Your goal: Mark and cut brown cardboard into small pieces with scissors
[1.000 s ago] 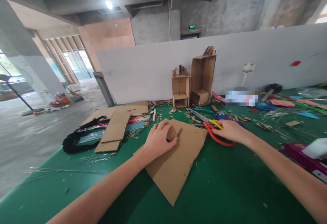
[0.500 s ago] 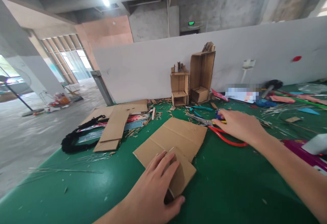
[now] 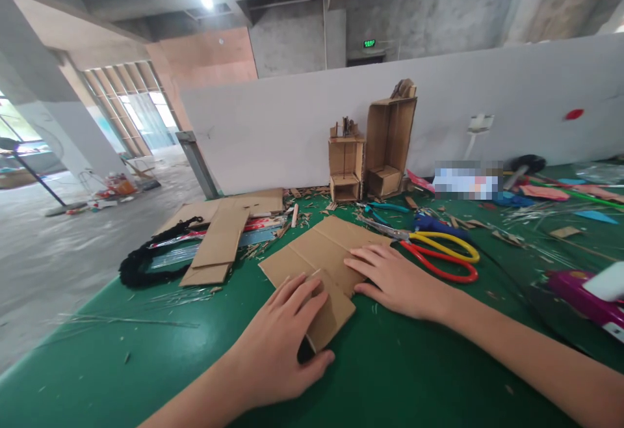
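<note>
A large cardboard sheet (image 3: 316, 242) lies flat on the green table (image 3: 380, 376), with a smaller cardboard piece (image 3: 334, 317) overlapping its near edge. My left hand (image 3: 287, 330) rests on the smaller piece, fingers spread over it and thumb off its near side. On the right part of the large sheet lies my right hand (image 3: 394, 278), its fingers apart and pressing flat. Just beyond it are scissors (image 3: 439, 255) with one red and one yellow handle, lying beside a dark blue tool (image 3: 441, 225).
Two cardboard box structures (image 3: 347, 168) (image 3: 387, 145) stand against the white partition (image 3: 273, 129). Cardboard strips (image 3: 219, 239) and a black fuzzy loop (image 3: 134, 268) lie at left. Teal pliers (image 3: 385, 208) and scraps lie behind the sheet; a purple device (image 3: 585, 298) sits at right.
My right hand has moved left and nearer, from the blue tool and scissors onto the large sheet. My left hand and the smaller piece have shifted slightly left.
</note>
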### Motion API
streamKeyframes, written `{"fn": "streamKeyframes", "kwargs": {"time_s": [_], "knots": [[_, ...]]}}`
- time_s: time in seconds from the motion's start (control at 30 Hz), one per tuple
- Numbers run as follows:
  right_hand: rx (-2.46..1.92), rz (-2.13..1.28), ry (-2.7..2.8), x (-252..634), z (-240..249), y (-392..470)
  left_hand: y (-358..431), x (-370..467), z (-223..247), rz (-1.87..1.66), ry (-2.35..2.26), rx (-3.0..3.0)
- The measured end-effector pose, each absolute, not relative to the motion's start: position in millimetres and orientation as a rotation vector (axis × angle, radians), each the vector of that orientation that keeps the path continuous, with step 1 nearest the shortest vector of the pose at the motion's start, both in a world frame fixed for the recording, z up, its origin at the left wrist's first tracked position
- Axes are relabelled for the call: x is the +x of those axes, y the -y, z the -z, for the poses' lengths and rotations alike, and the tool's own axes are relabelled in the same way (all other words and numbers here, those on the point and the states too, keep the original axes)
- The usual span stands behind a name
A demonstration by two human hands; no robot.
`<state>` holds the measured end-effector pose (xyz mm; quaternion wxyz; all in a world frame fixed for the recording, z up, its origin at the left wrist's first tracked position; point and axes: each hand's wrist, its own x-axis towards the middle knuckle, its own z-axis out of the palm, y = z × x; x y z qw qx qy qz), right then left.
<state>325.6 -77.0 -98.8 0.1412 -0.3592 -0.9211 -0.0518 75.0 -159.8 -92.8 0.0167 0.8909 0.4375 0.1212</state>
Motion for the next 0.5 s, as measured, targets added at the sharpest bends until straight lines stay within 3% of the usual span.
{"fn": "streamKeyframes", "kwargs": {"time_s": [0.3,0.5], "knots": [[-1.082,0.216,2.645,321.9,98.1,79.2,173.5,60.0,91.9,-0.346,-1.435,2.725],[-1.08,0.184,2.65,320.0,97.6,74.7,157.9,40.0,66.9,-0.163,-1.193,2.728]]}}
